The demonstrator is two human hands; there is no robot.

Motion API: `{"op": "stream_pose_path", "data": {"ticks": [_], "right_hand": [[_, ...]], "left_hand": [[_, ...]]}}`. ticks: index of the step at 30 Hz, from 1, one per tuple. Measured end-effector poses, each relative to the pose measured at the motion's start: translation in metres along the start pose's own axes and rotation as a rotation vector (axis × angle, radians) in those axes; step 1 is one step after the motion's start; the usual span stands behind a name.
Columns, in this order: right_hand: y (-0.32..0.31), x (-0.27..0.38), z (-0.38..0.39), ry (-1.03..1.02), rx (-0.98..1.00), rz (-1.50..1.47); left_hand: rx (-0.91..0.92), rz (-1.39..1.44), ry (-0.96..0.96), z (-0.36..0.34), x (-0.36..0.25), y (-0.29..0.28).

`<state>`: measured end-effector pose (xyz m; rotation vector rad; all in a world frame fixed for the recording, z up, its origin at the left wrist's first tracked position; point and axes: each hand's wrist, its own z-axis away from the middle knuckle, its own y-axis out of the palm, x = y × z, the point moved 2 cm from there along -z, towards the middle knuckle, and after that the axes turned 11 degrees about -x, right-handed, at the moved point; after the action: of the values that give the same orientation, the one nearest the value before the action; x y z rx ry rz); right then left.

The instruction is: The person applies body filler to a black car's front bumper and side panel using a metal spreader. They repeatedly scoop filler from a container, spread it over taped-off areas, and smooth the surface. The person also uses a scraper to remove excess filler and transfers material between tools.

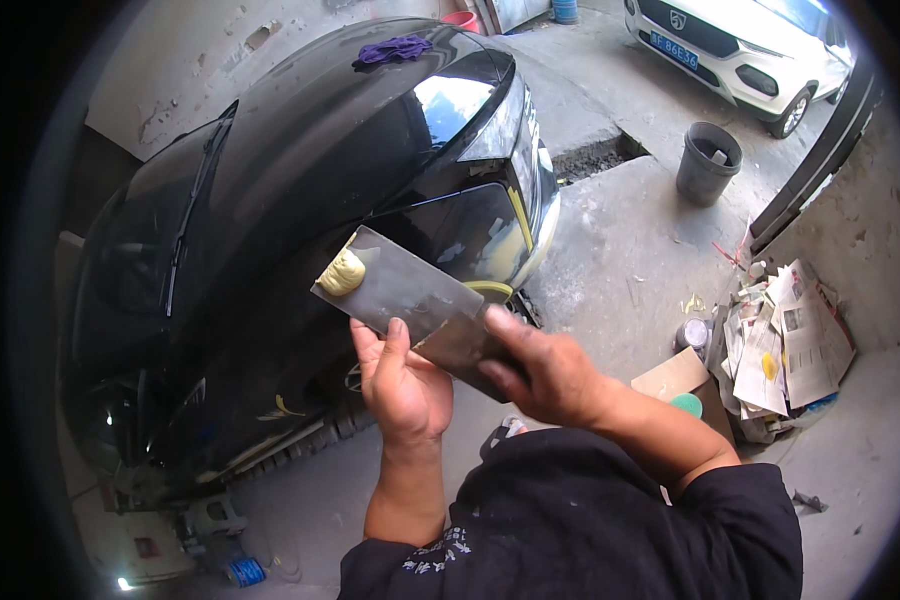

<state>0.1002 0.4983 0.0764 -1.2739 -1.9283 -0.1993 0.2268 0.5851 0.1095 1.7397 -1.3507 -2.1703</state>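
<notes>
My left hand (pixel 408 392) grips a flat grey metal plate (pixel 405 290) from below, thumb and fingertips at its near edge. A lump of pale yellow putty (pixel 341 273) sits on the plate's far left end. My right hand (pixel 550 372) is closed on a dark, flat-bladed scraper (pixel 458 350), whose blade lies across the plate's right end, away from the lump. Beyond both hands stands a black car (pixel 300 190). Yellow masking tape (pixel 520 215) edges its front corner, where pale filler patches (pixel 498 250) show.
A purple cloth (pixel 394 49) lies on the car. On the floor at right stand a dark bucket (pixel 709 165), a round can (pixel 692 335) and a heap of newspapers (pixel 785 340) beside cardboard (pixel 670 376). A white car (pixel 745 50) is parked at the far right.
</notes>
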Motion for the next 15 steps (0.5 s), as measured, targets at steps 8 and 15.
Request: {"op": "stream_pose_path", "data": {"ticks": [8, 15], "right_hand": [[-0.005, -0.003, 0.002, 0.069, 0.110, -0.012], [-0.006, -0.024, 0.009, -0.016, -0.262, -0.213]], "left_hand": [[-0.031, 0.027, 0.058, -0.003, -0.006, -0.005], [-0.054, -0.022, 0.177, -0.002, -0.011, -0.001]]}}
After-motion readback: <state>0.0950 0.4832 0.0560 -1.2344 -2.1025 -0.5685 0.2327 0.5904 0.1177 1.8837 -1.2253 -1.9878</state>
